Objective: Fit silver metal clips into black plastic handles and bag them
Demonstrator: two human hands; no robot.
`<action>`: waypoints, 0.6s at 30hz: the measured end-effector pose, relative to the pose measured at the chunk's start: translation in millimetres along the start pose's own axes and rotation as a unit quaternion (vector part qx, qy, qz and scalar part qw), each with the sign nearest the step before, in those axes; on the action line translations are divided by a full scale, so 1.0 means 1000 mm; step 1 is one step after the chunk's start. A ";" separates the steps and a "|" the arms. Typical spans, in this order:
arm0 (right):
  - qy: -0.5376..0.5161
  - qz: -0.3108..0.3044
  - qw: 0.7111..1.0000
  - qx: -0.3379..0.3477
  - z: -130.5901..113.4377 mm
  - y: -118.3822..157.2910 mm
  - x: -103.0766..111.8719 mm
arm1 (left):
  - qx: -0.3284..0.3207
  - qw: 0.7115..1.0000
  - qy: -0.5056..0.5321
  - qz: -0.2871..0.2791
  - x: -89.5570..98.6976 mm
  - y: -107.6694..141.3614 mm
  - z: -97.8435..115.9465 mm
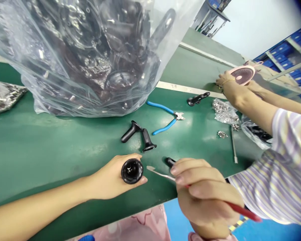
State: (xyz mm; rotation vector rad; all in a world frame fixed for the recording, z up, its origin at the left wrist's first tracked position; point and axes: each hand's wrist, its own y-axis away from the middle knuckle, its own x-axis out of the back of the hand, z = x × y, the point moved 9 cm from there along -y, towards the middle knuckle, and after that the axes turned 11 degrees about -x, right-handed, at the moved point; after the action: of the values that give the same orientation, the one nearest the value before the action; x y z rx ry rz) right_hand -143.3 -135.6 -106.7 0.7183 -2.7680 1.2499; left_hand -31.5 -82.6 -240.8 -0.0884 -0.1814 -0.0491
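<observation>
Classed as a workshop, of the small-parts assembly kind. Judged so from a long green workbench (72,140), scuffed on top. Bears a large clear bag (90,97) packed with dark plastic parts, a smaller bag of metal bits (5,95) at the left edge, loose black parts (129,134) and 1 pair of blue-handled pliers (176,114). Shows a red-handled tool (243,210) in hand at the near side. Includes, at right, 1 co-worker (253,108) in a striped top (263,187), with a pink fan (238,78) in hand. Backed by blue bins (282,55) stored on a rack (298,49). Floored in blue (175,214), with yellow-and-black striped marking (237,223).
</observation>
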 end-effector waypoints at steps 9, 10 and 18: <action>-0.027 0.076 0.997 -0.004 0.003 0.003 0.022 | -0.018 0.976 0.215 0.016 0.004 -0.001 0.004; 0.000 0.056 0.998 -0.012 0.005 0.006 0.020 | -0.015 0.968 0.250 0.024 0.006 -0.001 0.004; 0.178 -0.081 0.981 0.002 0.007 0.036 -0.037 | 0.068 0.913 0.397 0.068 0.005 0.001 -0.001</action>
State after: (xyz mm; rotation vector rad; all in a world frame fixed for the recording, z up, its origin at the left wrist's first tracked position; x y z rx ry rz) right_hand -124.1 -104.9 -144.5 0.6336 -2.3716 1.2142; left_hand -26.4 -82.0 -240.6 0.0636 0.6382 0.0699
